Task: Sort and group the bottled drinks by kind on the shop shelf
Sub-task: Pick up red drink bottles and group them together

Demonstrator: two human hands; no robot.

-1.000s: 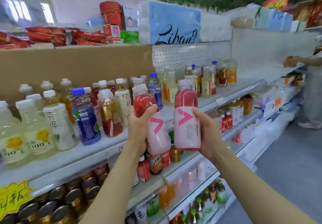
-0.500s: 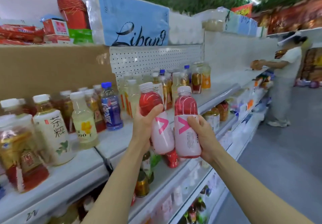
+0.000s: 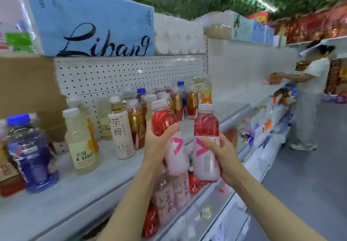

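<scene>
While raised before the shelf [image 3: 105,180], two matching pink bottles.
Left hand [image 3: 156,143] clamped on tilted bottle [image 3: 170,137]; right hand [image 3: 222,156] on upright bottle [image 3: 206,141].

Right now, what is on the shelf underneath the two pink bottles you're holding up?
Below the two pink bottles, the lower shelf holds pale pink-labelled bottles and small red bottles. My hands and forearms cover the rest of that row.

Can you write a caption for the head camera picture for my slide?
Left hand and right hand each hold a pink drink bottle before the shop shelf.
</scene>
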